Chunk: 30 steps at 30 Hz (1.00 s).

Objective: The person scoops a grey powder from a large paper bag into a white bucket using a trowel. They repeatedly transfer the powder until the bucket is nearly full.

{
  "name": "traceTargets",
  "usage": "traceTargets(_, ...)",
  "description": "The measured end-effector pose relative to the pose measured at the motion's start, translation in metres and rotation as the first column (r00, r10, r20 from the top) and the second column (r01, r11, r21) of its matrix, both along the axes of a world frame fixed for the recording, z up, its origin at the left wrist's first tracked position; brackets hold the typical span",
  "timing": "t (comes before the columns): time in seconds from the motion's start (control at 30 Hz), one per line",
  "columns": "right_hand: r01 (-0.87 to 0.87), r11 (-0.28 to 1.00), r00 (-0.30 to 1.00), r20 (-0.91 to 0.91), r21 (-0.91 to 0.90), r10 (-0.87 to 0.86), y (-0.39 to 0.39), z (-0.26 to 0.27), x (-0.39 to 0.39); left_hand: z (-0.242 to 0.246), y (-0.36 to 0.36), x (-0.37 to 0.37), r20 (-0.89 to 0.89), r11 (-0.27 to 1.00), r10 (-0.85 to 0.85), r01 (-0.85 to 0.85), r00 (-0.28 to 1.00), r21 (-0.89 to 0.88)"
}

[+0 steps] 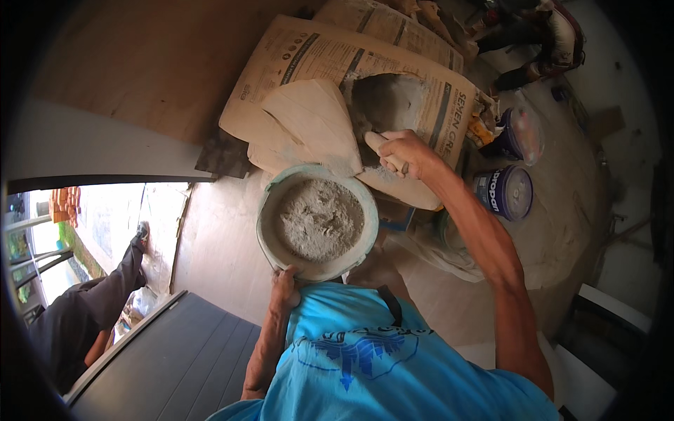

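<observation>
My left hand [285, 287] grips the near rim of a pale green plastic bucket [265, 231], close against my blue shirt. Grey cement powder [324, 218], loose and lumpy, fills much of the bucket. My right hand [409, 152] is closed around a wooden handle [376, 140] at the near edge of a torn opening [384, 97] in a paper cement sack [300, 50]. The tool's working end cannot be made out. A folded-back paper flap [310, 113] lies between the opening and the bucket's far rim. Grey powder shows inside the sack.
Another printed sack [389, 26] lies behind. Purple-lidded tubs [518, 192] stand to the right near plastic sheeting [437, 252]. At left, a dark panelled door [205, 363] stands by a bright doorway, where another person's legs [105, 300] show. A second person [558, 42] is at top right.
</observation>
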State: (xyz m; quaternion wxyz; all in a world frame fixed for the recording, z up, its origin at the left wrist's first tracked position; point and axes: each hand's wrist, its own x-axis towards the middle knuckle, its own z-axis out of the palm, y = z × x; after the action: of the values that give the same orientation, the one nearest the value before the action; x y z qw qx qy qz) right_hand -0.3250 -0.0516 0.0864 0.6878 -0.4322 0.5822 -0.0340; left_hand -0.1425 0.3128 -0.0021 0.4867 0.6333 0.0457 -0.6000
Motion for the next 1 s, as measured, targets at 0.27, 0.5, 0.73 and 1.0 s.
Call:
traceTargets(0.27, 0.037, 0.999, 0.993, 0.108, 0.004, -0.037, 0.016, -0.013, 0.000, -0.006, 0.005, -0.003, -0.019, 0.996, 0.083, -0.083, 0.996, -0.028)
traceTargets(0.5, 0.108, 0.994, 0.988, 0.118, -0.026, -0.104, 0.015, -0.010, 0.005, -0.001, -0.001, -0.005, -0.030, 0.999, 0.049, -0.049, 0.998, -0.013)
traceTargets(0.73, 0.119, 0.992, 0.976, 0.187, -0.030, -0.111, 0.025, -0.016, 0.001, -0.006, 0.004, -0.003, 0.072, 0.997, -0.072, 0.073, 0.995, -0.010)
traceTargets(1.0, 0.173, 0.985, 0.960, 0.220, 0.015, -0.172, 0.026, -0.016, 0.009, -0.068, 0.039, 0.007, 0.531, 0.922, -0.253, 0.367, 0.809, -0.119)
